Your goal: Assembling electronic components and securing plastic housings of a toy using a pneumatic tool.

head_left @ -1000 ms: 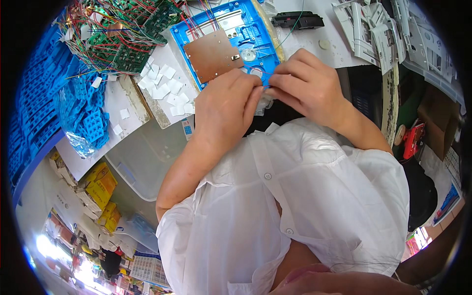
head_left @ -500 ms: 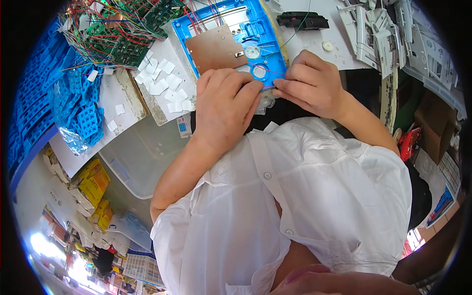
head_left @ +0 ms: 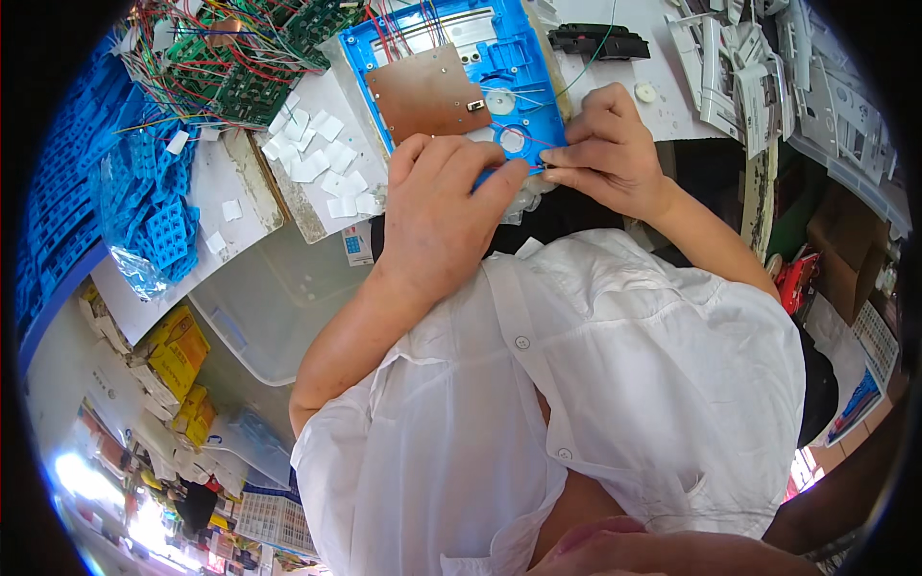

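Observation:
A blue plastic housing point(head_left: 541, 65) lies open on the worktable, its inside facing up. A brown circuit board point(head_left: 427, 93) sits in it, with red wires point(head_left: 386, 36) at its far side. Beside the board are a round white part point(head_left: 498, 102) and a ring-shaped opening point(head_left: 512, 140). My left hand point(head_left: 440, 206) is curled over the housing's near edge, its thumb stretched toward the near right corner. At that corner my right hand point(head_left: 615, 158) pinches something tiny and dark, mostly hidden by the fingertips. A thin red wire runs close by.
Green circuit boards with tangled wires point(head_left: 252, 91) are heaped at the far left, near bagged blue keypad parts point(head_left: 168, 226). White square pads point(head_left: 336, 158) lie left of the housing. A black part point(head_left: 598, 41) and grey-white plastic pieces point(head_left: 759, 96) lie to the right.
My right hand has drawn slightly down and in at the housing's corner, and a small dark bit now shows at its fingertips. My left thumb has shifted slightly right. The housing sits slightly further right in view.

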The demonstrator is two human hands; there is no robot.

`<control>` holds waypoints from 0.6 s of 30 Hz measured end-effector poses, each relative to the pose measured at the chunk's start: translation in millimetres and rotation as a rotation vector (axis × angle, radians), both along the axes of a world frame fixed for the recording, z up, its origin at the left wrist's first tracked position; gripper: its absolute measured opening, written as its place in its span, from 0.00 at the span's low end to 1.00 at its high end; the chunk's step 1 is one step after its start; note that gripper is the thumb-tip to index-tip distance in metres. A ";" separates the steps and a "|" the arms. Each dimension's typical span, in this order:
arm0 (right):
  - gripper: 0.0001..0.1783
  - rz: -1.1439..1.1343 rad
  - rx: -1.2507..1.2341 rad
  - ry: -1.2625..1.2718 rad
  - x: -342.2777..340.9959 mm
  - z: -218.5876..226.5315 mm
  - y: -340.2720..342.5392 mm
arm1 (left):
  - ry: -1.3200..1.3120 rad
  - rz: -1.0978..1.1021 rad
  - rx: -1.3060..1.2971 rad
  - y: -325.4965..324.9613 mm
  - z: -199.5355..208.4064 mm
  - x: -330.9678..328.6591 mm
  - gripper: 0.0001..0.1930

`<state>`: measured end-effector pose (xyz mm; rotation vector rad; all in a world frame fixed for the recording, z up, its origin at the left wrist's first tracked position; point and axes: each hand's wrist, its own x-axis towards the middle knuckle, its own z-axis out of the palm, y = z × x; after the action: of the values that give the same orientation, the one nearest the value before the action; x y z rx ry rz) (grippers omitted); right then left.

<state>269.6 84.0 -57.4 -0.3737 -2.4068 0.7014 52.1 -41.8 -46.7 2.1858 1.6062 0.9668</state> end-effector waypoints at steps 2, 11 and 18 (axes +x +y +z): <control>0.15 -0.043 0.023 -0.016 8.7 -3.8 -1.0 | 0.044 -0.021 0.028 0.4 -1.9 1.7 0.14; 0.09 -0.102 -0.351 -0.125 13.4 14.1 -9.0 | 0.158 -0.085 0.025 1.7 8.1 7.3 0.23; 0.07 -0.194 -0.785 -0.290 3.1 32.3 -5.2 | 0.192 -0.049 -0.013 1.6 13.9 13.3 0.22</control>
<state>272.7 78.8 -25.1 -1.0660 -2.2034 1.5731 65.4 -40.2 -32.8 2.3589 1.6247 0.7506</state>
